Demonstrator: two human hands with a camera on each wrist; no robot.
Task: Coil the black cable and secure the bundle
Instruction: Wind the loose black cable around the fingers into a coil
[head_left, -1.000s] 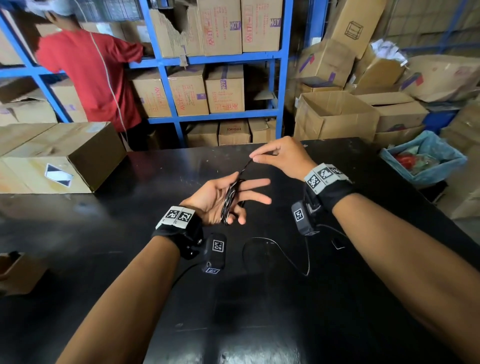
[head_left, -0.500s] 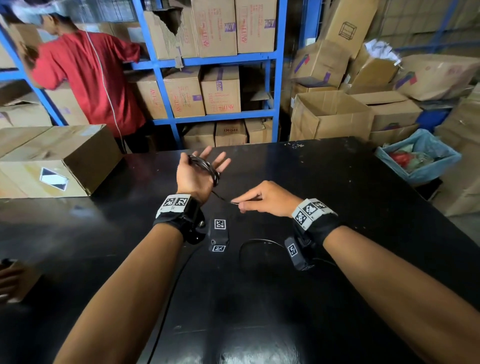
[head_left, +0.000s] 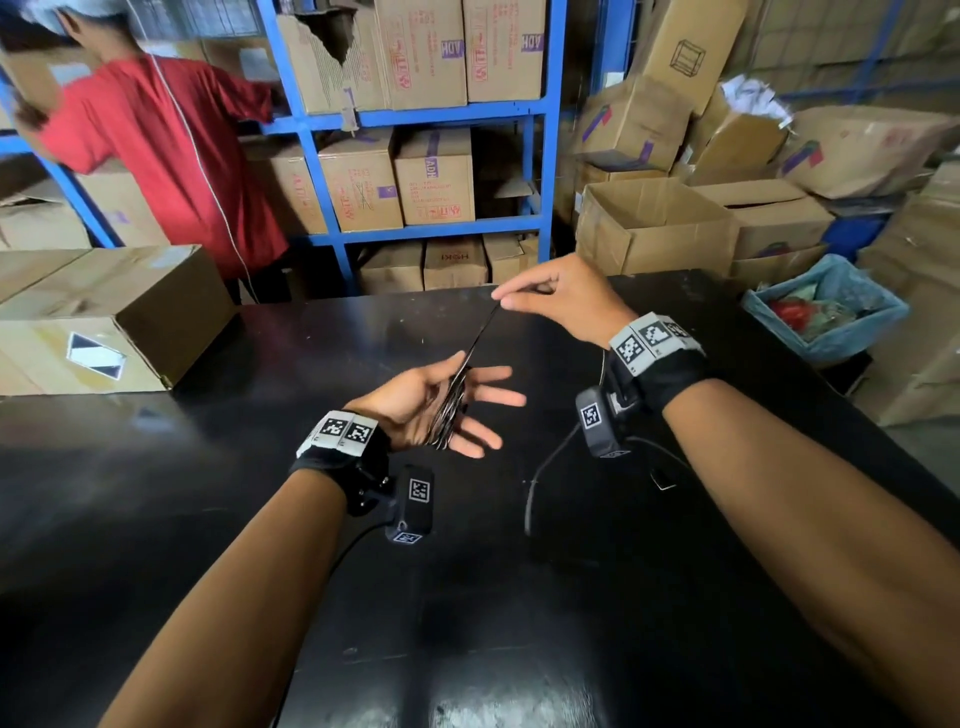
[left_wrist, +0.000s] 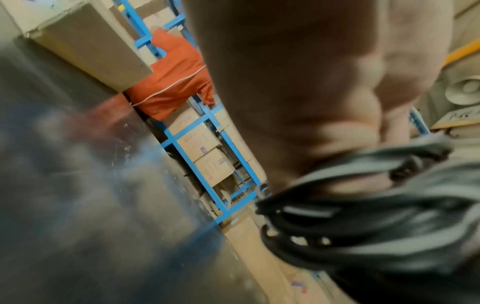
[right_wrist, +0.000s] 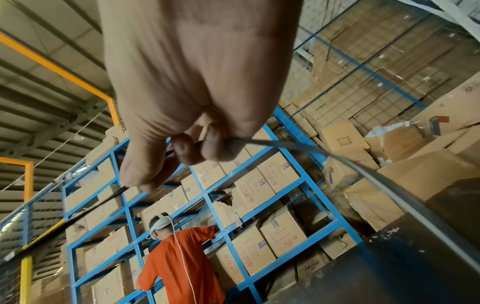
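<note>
At the centre of the head view, the person's left hand (head_left: 436, 402) lay palm up above the glossy black desk (head_left: 156, 493), its fingers (head_left: 496, 397) straight and spread, acting as a form for winding. The thin black cable (head_left: 454, 405) sat in several loops across that palm, and the blurred left wrist view showed the strands bunched against the base of the hand. From the loops a single taut strand rose toward the upper middle of the frame, where the right hand (head_left: 558, 301) pinched it between thumb and forefinger; the right wrist view confirmed the cable passing through the curled fingertips. Holding the strand high and tight likely kept each new turn snug. A loose tail of cable lay on the desk at lower right of centre, so the coiling was judged unfinished and the bundle not yet secured. Half a second earlier the left hand had been raised with fingers pointing up, and the right hand was low near the desk; now the left had tipped flat and the right had swung up and away. A person in a red shirt (head_left: 171, 156) stood at the blue metal shelving (head_left: 540, 171) stacked with cardboard boxes, upper left.
</note>
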